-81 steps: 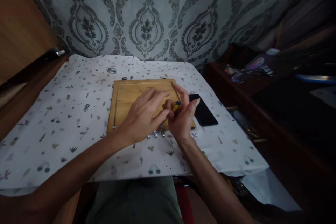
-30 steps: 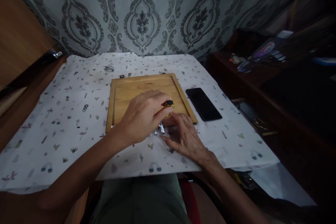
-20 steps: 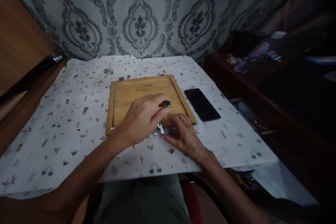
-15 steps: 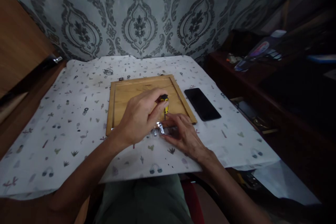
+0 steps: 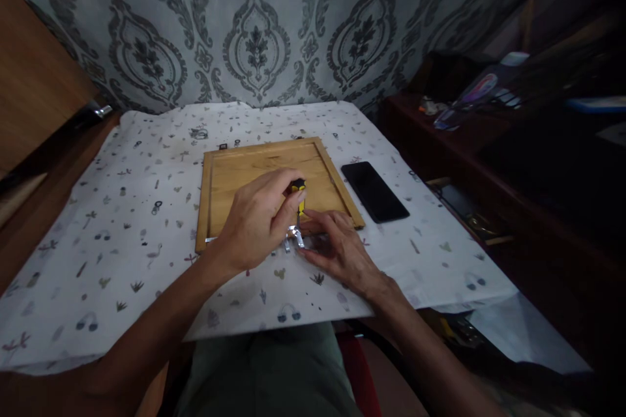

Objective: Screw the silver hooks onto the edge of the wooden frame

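Note:
My left hand (image 5: 258, 215) is closed around the handle of a small black-and-yellow screwdriver (image 5: 300, 203), which stands nearly upright with its shaft pointing down. Below the shaft, at the near edge of a framed wooden panel (image 5: 254, 159), sits a shiny metal hinge (image 5: 295, 232). The screwdriver's tip meets the hinge area, though exact contact is too small to tell. My right hand (image 5: 337, 241) rests by the panel's near edge, its thumb and fingers closed about the hinge's right side. Part of the panel is hidden under both hands.
A black phone (image 5: 375, 191) lies right of the panel on the patterned white tablecloth (image 5: 161, 287). Dark furniture with a tilted clear bottle (image 5: 482, 91) stands to the right. A wooden cabinet piece (image 5: 44, 65) is at the left, and a patterned wall (image 5: 254, 32) behind.
My left hand and the screwdriver's handle have shifted slightly left and down. My right hand stays at the hinge. The whole view has moved a little.

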Demonstrator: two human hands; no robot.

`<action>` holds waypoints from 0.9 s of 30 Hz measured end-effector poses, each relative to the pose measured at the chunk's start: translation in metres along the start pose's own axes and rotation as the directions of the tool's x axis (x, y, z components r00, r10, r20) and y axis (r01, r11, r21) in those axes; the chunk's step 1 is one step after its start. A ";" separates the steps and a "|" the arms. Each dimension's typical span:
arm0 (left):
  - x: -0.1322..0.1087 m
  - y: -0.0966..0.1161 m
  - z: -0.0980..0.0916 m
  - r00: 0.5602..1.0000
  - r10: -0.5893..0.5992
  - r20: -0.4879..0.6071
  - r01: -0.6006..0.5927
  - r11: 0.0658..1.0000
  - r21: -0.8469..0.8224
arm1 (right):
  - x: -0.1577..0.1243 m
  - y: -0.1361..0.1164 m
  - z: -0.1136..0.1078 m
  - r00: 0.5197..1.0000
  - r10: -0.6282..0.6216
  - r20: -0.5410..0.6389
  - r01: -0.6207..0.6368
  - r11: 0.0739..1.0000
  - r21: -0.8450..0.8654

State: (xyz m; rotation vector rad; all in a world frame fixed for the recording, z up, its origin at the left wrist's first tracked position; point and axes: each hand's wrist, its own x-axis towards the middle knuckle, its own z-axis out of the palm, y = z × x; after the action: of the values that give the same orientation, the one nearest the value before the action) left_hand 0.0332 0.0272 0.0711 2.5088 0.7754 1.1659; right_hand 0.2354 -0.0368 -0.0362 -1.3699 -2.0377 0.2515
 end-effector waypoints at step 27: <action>0.002 -0.003 0.004 0.996 -0.070 0.047 0.071 0.997 -0.004 | 0.002 -0.007 -0.004 0.999 0.040 0.034 -0.041 0.998 0.048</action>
State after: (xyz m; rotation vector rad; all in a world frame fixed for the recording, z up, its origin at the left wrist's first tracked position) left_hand 0.0358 0.0309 0.0681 2.4739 0.8402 1.0803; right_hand 0.2325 -0.0389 -0.0293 -1.3868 -2.0195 0.3417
